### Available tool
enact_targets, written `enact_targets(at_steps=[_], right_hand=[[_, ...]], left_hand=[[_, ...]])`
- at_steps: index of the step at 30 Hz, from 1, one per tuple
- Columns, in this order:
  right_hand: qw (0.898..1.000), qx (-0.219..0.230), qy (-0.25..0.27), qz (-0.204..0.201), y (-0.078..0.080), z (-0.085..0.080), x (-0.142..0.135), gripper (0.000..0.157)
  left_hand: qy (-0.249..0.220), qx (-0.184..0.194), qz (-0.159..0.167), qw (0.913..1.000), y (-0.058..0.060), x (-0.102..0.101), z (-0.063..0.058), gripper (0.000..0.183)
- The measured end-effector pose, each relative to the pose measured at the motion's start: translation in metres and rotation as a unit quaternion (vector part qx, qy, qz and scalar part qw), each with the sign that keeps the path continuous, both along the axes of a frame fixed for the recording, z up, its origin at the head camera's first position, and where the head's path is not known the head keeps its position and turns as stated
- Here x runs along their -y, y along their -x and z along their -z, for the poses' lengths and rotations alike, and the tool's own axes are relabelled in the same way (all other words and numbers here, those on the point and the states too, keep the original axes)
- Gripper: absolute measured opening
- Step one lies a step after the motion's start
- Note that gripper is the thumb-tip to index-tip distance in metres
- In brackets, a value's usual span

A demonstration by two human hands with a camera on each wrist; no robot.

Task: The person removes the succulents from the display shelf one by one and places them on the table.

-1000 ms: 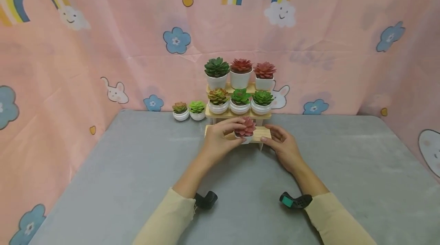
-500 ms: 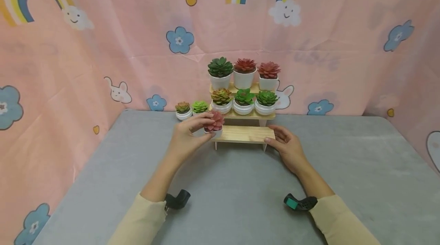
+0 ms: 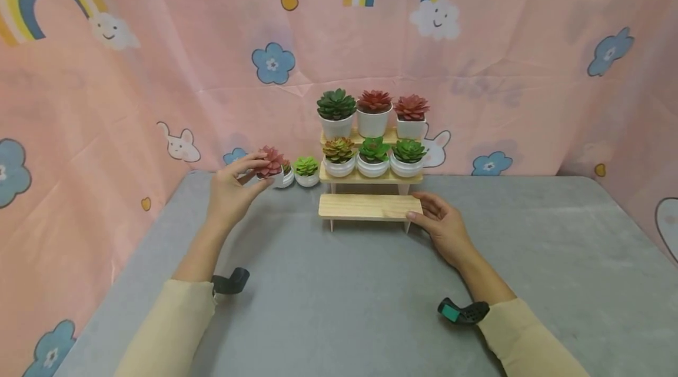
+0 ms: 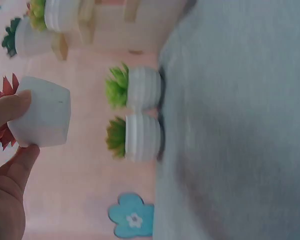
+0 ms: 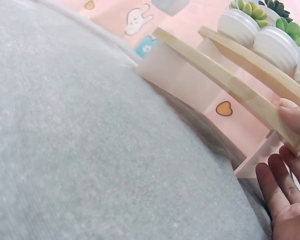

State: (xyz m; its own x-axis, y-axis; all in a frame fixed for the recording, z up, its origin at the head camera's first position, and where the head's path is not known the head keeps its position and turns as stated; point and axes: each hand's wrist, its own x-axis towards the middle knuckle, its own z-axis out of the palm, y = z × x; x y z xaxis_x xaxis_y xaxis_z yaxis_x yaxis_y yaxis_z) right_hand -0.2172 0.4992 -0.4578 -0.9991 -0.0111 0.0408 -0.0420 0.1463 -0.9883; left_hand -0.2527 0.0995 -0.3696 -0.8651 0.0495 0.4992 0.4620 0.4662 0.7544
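Note:
My left hand (image 3: 231,192) pinches a red succulent in a white square pot (image 4: 42,112) between thumb and fingers, held above the table left of the stand. In the head view the red succulent (image 3: 271,162) partly covers a small brownish-green potted succulent (image 4: 135,137) behind it. Beside that stands a lime-green potted succulent (image 3: 306,171). My right hand (image 3: 441,225) grips the right end of the lowest step of a three-tier wooden stand (image 3: 365,206), thumb on top and fingers below. That step is bare.
On the stand's middle tier sit three round-potted succulents, the centre one green (image 3: 373,156). The top tier bears three larger ones, among them a red one (image 3: 374,112). A pink patterned cloth (image 3: 212,71) hangs behind the grey table (image 3: 339,300).
The left hand has carried the red potted succulent leftward from over the lowest step, past the lime-green one, to the far left of the row. The right hand stays on the stand's end.

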Motion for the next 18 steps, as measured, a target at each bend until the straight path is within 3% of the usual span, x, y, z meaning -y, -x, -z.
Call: enact_targets(at_steps=[7, 18], right_hand=[[1.0, 0.002, 0.004, 0.0, -0.002, 0.0, -0.004, 0.061], [1.0, -0.001, -0.003, 0.0, 0.0, 0.002, -0.002, 0.058]], left_hand=[[0.004, 0.028, -0.026, 0.9992, 0.031, 0.018, 0.01, 0.03], [0.019, 0.074, -0.065, 0.995, 0.059, 0.032, 0.03, 0.03]])
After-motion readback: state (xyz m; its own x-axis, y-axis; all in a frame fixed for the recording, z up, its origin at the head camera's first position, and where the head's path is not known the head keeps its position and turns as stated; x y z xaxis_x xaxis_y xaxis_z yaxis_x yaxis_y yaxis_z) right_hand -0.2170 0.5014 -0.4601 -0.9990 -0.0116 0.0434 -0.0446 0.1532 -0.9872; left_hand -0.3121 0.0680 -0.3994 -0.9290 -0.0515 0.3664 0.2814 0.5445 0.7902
